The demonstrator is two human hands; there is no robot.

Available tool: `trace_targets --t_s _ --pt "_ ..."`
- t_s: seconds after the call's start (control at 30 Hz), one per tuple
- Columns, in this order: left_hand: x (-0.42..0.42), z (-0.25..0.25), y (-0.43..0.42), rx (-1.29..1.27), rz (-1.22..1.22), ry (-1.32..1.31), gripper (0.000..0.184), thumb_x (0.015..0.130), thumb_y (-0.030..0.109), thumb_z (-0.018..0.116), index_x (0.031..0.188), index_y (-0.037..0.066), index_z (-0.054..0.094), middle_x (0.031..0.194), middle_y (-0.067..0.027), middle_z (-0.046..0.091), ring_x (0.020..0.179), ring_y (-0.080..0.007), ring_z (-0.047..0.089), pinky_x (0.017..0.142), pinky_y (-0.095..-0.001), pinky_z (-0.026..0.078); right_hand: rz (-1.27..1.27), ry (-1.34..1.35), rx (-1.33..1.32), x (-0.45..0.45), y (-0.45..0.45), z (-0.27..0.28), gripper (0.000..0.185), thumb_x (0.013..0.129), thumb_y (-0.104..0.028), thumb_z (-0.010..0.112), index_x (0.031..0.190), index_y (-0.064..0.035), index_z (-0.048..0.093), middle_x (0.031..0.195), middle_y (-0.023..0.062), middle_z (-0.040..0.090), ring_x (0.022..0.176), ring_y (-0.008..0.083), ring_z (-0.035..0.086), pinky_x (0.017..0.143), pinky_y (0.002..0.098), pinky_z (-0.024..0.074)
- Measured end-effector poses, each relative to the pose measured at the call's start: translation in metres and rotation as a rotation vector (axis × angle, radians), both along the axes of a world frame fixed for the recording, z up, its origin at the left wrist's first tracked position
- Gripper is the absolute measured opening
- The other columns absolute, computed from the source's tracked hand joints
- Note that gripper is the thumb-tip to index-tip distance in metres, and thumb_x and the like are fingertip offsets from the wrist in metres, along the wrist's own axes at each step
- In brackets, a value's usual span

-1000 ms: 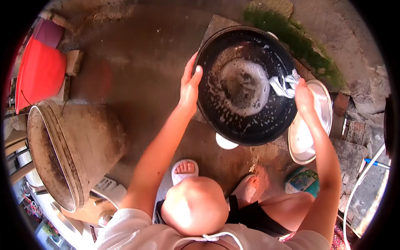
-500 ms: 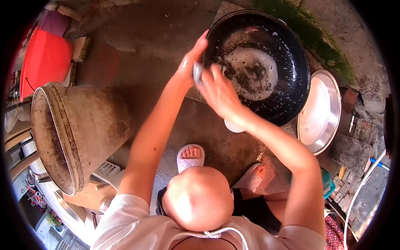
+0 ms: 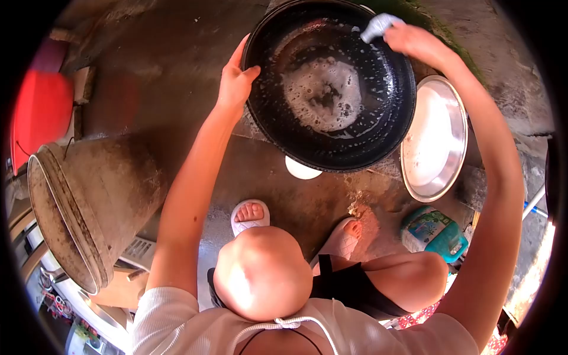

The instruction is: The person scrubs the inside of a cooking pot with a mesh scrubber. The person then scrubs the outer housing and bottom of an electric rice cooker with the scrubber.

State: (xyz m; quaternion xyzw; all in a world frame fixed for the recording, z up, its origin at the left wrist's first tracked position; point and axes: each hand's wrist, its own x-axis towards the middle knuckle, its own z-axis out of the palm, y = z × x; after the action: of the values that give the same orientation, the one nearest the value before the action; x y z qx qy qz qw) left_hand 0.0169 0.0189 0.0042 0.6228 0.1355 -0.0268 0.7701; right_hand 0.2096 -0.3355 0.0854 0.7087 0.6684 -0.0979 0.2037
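Note:
A large round black pan, wide like a wok, has soapy foam and a little water at its bottom. My left hand grips its left rim, with the thumb over the edge and the fingers hidden outside. At the upper right of the rim, my right hand is closed on a crumpled pale grey cloth, blurred by motion. The cloth is against or just above the pan's inner wall; I cannot tell which. Suds and drops speckle the black surface.
Right of the pan stands a shiny metal basin. A teal plastic jug lies near my right knee. On the left are a dirty tilted bucket and a red tub. A white rounded object shows under the pan.
My right hand has swung with the cloth from the pan's left rim to its upper right. My left hand now holds the rim. The pan appears further left and higher in view.

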Motion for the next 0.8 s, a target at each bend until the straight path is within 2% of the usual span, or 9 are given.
trace_targets --t_s 0.03,0.07,0.23,0.37,0.4,0.57,0.63,0.7,0.8 --pt "0.000 0.000 0.001 0.016 -0.003 -0.003 0.063 0.078 -0.010 0.046 0.138 0.010 0.040 0.124 -0.0047 0.055 0.112 -0.0149 0.051 0.097 -0.0261 0.036 -0.503 0.141 0.006 -0.013 0.037 0.007 0.015 0.071 -0.002 0.052 0.085 -0.0033 0.051 0.086 0.0107 0.054 0.091 0.0301 0.054 0.073 0.0362 0.0459" --pt "-0.001 0.000 0.000 0.028 -0.007 -0.005 0.063 0.080 -0.009 0.047 0.138 0.011 0.039 0.126 -0.0054 0.054 0.114 -0.0157 0.050 0.097 -0.0269 0.036 -0.247 0.097 0.462 -0.037 0.069 0.008 0.020 0.069 -0.001 0.054 0.088 -0.0051 0.051 0.086 0.0102 0.053 0.088 0.0314 0.053 0.075 0.0372 0.0452" --pt "-0.003 -0.002 0.001 0.058 -0.021 -0.001 0.061 0.083 -0.004 0.050 0.139 0.015 0.038 0.125 -0.0055 0.054 0.112 -0.0158 0.051 0.096 -0.0273 0.038 -0.811 -0.163 0.715 -0.133 0.101 -0.133 0.030 0.077 -0.007 0.061 0.104 -0.0064 0.048 0.106 0.0115 0.048 0.108 0.0285 0.047 0.083 0.0405 0.0459" --pt "-0.001 -0.019 0.004 0.096 -0.008 -0.062 0.061 0.080 -0.005 0.050 0.137 0.014 0.042 0.117 -0.0032 0.058 0.102 -0.0140 0.055 0.089 -0.0262 0.042 -0.853 0.317 0.462 -0.199 0.113 -0.095 0.023 0.084 -0.009 0.059 0.103 -0.0026 0.049 0.097 0.0128 0.051 0.092 0.0322 0.056 0.075 0.0399 0.0501" --pt "0.006 -0.011 -0.002 -0.150 -0.013 -0.156 0.065 0.076 -0.017 0.040 0.137 0.004 0.038 0.132 -0.0078 0.050 0.126 -0.0185 0.040 0.107 -0.0282 0.025 -0.855 0.376 0.538 -0.214 0.121 -0.067 0.023 0.083 -0.009 0.059 0.103 -0.0025 0.049 0.096 0.0132 0.051 0.090 0.0316 0.056 0.075 0.0396 0.0501" --pt "0.008 -0.020 -0.002 -0.096 0.003 -0.208 0.069 0.071 -0.018 0.038 0.137 0.003 0.038 0.132 -0.0066 0.049 0.126 -0.0179 0.040 0.105 -0.0280 0.027 -0.608 0.584 0.797 -0.302 0.159 -0.014 0.025 0.079 -0.005 0.060 0.104 -0.0039 0.055 0.098 0.0103 0.055 0.092 0.0256 0.057 0.077 0.0364 0.0503" --pt "0.007 -0.019 -0.001 -0.110 0.006 -0.189 0.073 0.068 -0.019 0.037 0.137 0.004 0.039 0.131 -0.0062 0.051 0.125 -0.0179 0.042 0.104 -0.0273 0.029 -0.270 0.200 0.517 -0.317 0.162 -0.044 0.031 0.082 -0.015 0.052 0.111 -0.0078 0.058 0.121 0.0097 0.054 0.114 0.0242 0.050 0.099 0.0364 0.0387" --pt "0.005 -0.008 0.000 -0.189 -0.029 -0.158 0.077 0.064 -0.018 0.036 0.137 0.005 0.039 0.129 -0.0057 0.052 0.122 -0.0178 0.045 0.101 -0.0263 0.032 -0.170 -0.058 0.433 -0.319 0.161 -0.064 0.034 0.084 -0.015 0.048 0.116 -0.0108 0.059 0.132 0.0071 0.049 0.119 0.0195 0.048 0.102 0.0340 0.0342" --pt "0.000 -0.002 0.001 -0.235 -0.031 -0.074 0.081 0.061 -0.017 0.035 0.138 0.007 0.040 0.126 -0.0050 0.054 0.118 -0.0172 0.048 0.096 -0.0249 0.036 -0.194 -0.067 0.479 -0.329 0.132 -0.058 0.037 0.082 -0.014 0.049 0.118 -0.0107 0.058 0.134 0.0058 0.048 0.120 0.0179 0.048 0.100 0.0315 0.0351"
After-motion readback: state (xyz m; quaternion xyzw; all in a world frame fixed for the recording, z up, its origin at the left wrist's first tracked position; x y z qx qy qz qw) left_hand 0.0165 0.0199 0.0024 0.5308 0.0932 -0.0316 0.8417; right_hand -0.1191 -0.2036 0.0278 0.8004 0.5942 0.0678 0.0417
